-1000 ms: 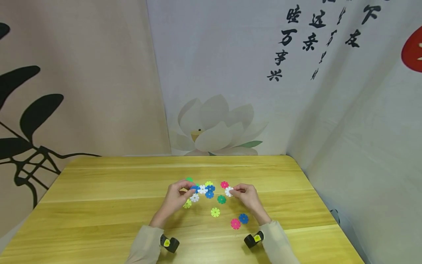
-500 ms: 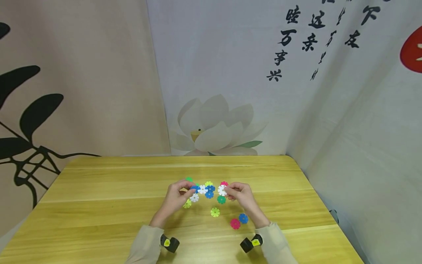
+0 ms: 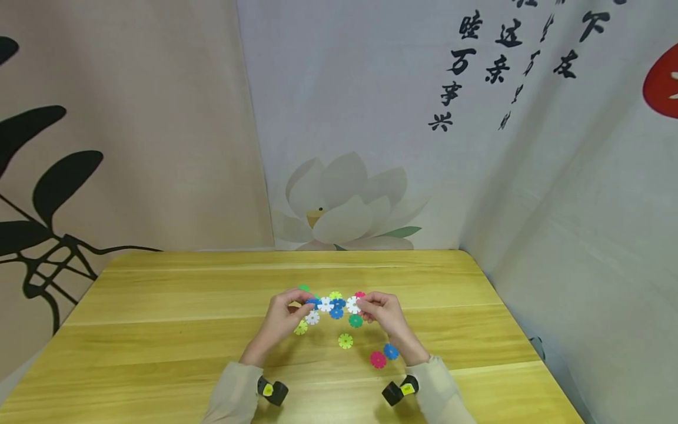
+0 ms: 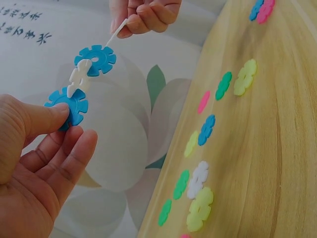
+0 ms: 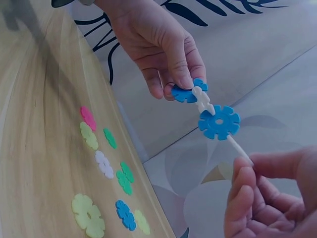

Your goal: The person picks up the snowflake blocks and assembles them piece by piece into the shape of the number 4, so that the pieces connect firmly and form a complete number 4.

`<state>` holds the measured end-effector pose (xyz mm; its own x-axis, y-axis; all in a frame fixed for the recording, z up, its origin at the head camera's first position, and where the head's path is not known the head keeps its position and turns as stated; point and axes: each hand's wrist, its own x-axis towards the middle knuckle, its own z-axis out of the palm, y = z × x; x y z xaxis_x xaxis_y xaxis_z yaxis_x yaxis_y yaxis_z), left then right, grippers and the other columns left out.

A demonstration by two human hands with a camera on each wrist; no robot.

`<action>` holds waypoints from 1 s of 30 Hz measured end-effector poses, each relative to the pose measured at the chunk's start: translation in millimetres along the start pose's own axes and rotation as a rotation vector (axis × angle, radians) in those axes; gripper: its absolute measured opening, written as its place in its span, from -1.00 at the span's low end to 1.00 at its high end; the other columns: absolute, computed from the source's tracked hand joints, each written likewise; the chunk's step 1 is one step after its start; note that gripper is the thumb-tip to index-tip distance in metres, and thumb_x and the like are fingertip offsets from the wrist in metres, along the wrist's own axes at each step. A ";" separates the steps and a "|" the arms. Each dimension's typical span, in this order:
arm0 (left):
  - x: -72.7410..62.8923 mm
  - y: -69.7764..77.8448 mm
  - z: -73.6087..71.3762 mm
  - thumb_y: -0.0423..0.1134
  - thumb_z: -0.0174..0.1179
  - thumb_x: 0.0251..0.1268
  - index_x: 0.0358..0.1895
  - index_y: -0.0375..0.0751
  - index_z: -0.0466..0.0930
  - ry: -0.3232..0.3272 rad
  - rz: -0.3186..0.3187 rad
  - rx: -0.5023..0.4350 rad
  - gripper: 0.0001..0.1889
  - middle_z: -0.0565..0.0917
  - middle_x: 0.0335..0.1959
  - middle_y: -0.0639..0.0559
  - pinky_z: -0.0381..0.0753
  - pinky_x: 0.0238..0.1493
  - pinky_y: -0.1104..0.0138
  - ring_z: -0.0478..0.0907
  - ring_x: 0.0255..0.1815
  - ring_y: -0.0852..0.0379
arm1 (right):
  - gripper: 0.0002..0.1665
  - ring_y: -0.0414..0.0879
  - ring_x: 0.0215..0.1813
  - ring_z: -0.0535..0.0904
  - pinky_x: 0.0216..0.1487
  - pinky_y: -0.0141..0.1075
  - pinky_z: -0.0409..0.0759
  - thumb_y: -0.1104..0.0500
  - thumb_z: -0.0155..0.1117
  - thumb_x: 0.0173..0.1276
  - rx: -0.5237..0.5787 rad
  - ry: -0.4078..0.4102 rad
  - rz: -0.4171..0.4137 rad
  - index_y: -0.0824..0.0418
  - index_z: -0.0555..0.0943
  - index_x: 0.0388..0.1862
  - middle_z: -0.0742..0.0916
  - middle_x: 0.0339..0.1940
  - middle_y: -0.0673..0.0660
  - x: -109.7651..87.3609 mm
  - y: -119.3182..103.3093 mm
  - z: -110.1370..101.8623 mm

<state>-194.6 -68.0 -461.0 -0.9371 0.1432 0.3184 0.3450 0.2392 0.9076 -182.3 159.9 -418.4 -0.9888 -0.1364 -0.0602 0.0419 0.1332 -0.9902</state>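
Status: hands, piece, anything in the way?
Left hand pinches blue end disc of chain. Right hand pinches white disc, edge at rim of far blue disc; slotting unclear. Loose discs on table below, apparently out of the way.

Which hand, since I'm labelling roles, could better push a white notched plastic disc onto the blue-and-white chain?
Right hand, probably: it pinches a white disc at the chain's free end; the left hand grips the other.

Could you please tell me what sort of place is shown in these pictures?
Probably a small indoor spot arranged for tabletop activity. What shows it: a wood-grain table, colourful flower-shaped discs lying on it, and behind, a backdrop printed with a pale flower and dark characters.
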 end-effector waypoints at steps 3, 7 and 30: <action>0.1 -4.8 -1.0 -0.47 0.24 0.17 -0.34 -0.26 0.66 -0.007 0.022 -0.014 -0.94 0.63 -0.39 -0.03 0.63 -0.42 0.42 0.53 -0.37 0.18 | -0.82 -0.20 -0.55 0.49 -0.49 -0.45 0.51 0.39 0.16 0.30 0.010 -0.012 0.002 0.60 0.53 -0.33 0.63 -0.62 0.05 3.1 5.0 -1.1; 0.0 -5.8 -2.3 -0.44 0.24 0.19 -0.33 -0.23 0.66 -0.011 0.030 -0.020 -0.94 0.63 -0.39 -0.04 0.64 -0.42 0.40 0.53 -0.36 0.19 | -0.81 -0.21 -0.56 0.49 -0.49 -0.44 0.51 0.35 0.19 0.30 0.024 -0.025 0.027 0.56 0.56 -0.32 0.63 -0.62 0.02 10.9 18.0 -3.6; -7.3 24.2 -5.2 -0.54 0.19 0.17 -0.34 -0.40 0.64 -0.023 0.040 0.002 -0.94 0.63 -0.37 -0.13 0.64 -0.40 0.40 0.56 -0.37 0.02 | -0.84 -0.22 -0.56 0.48 -0.50 -0.49 0.50 0.35 0.20 0.30 0.050 -0.093 0.022 0.50 0.57 -0.39 0.62 -0.60 0.01 9.2 15.9 -1.9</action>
<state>-179.6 -68.2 -440.0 -0.9212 0.1747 0.3477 0.3820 0.2351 0.8938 -191.0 162.6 -434.4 -0.9701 -0.2252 -0.0911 0.0729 0.0881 -0.9934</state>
